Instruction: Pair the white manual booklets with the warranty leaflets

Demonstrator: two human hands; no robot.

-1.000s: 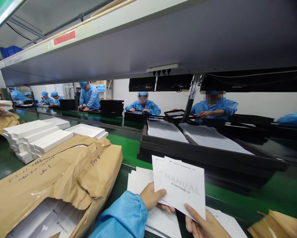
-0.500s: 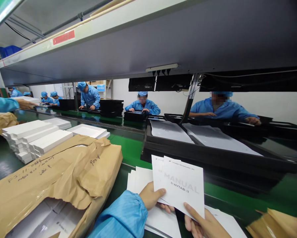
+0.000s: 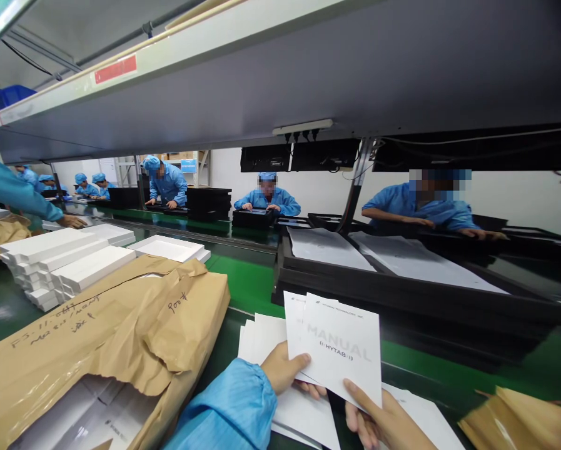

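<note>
I hold a few white manual booklets, the front one printed MANUAL, fanned and tilted up at the bottom middle. My left hand, in a blue sleeve, pinches their left edge with the thumb on top. My right hand grips the lower right corner of the front booklet. Beneath them lies a spread pile of white sheets on the bench.
A torn brown paper package with more white booklets fills the left. White boxes are stacked behind it. A black tray holding white sheets rides the green conveyor. Another brown wrapper lies at right. Blue-clad workers sit beyond; one person's arm reaches in from the left.
The black tray has drifted to the right on the conveyor. A person's arm at the far left has reached down toward the white boxes. My hands and booklets have barely moved.
</note>
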